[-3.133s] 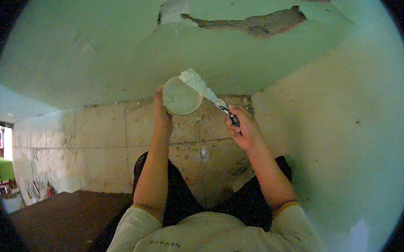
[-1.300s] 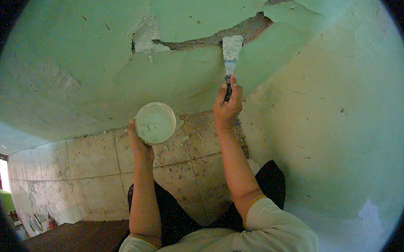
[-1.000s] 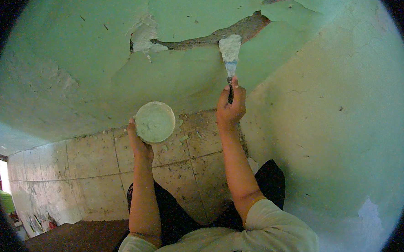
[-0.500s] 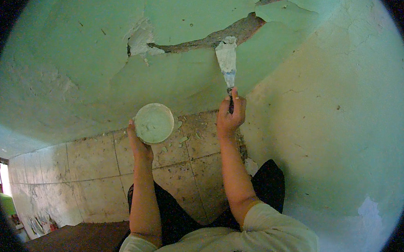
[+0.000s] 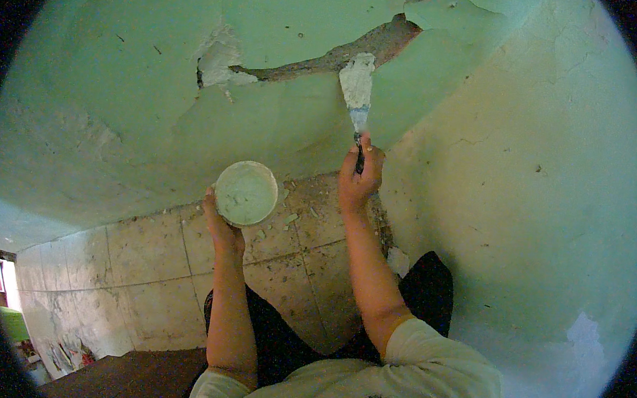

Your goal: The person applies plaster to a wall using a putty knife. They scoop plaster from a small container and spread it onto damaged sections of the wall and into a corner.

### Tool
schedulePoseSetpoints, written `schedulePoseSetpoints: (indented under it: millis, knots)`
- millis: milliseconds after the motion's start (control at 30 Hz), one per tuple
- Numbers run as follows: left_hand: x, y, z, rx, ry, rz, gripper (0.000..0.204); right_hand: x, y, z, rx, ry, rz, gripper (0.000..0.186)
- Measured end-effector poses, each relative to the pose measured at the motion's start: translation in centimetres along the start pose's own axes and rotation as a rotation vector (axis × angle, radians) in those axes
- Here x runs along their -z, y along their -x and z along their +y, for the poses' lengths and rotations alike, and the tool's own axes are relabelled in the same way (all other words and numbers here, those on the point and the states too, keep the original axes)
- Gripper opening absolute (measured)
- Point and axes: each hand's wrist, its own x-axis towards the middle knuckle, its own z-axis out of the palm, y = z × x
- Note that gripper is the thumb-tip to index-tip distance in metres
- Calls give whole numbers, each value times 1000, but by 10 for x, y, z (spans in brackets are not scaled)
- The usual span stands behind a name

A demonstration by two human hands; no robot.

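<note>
My right hand (image 5: 361, 174) grips the dark handle of a putty knife (image 5: 357, 89), its blade coated in whitish paste. The blade's tip lies over the lower edge of a long brown gap (image 5: 325, 62) in the green wall (image 5: 257, 124); whether it presses on the wall I cannot tell. Lower and to the left, my left hand (image 5: 221, 226) is wrapped round the side of a round tub (image 5: 247, 194) of pale paste, its open top facing up. White filler (image 5: 220, 60) covers a patch at the gap's left end.
A second wall (image 5: 543, 175) meets the green one at a corner on the right. Paint flakes (image 5: 291, 218) and dirt litter the tiled floor (image 5: 150, 251) below the tub. My knees (image 5: 429, 284) are bent close to the corner. A brown surface (image 5: 125, 376) lies at lower left.
My right hand and the putty knife have shifted slightly up and left, the blade staying by the gap. The tub appears a touch higher and further right.
</note>
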Motion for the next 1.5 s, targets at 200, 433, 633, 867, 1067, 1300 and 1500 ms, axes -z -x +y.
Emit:
schedulePoseSetpoints:
  millis: [200, 433, 633, 867, 1067, 1300, 1500]
  knots:
    - [-1, 1, 1, 58, 12, 7, 58, 8, 0, -4, -11, -33, 28, 32]
    - [3, -4, -3, 23, -15, 10, 58, 0, 6, -37, -136, -115, -99, 32]
    - [4, -5, -3, 24, 9, -17, 57, 3, 22, -43, -210, -306, -38, 34]
    - [-5, -2, 0, 47, -33, 64, 59, -4, 17, -46, -270, -319, -11, 35]
    - [-8, -1, 0, 58, -28, 93, 58, 1, 39, -69, -173, -382, -181, 37]
    - [-8, -5, -3, 34, -33, 45, 58, 2, 10, -58, -264, -324, -100, 35]
    - [-9, -4, -5, 51, -42, 41, 61, 7, 5, -58, -223, -336, -57, 35]
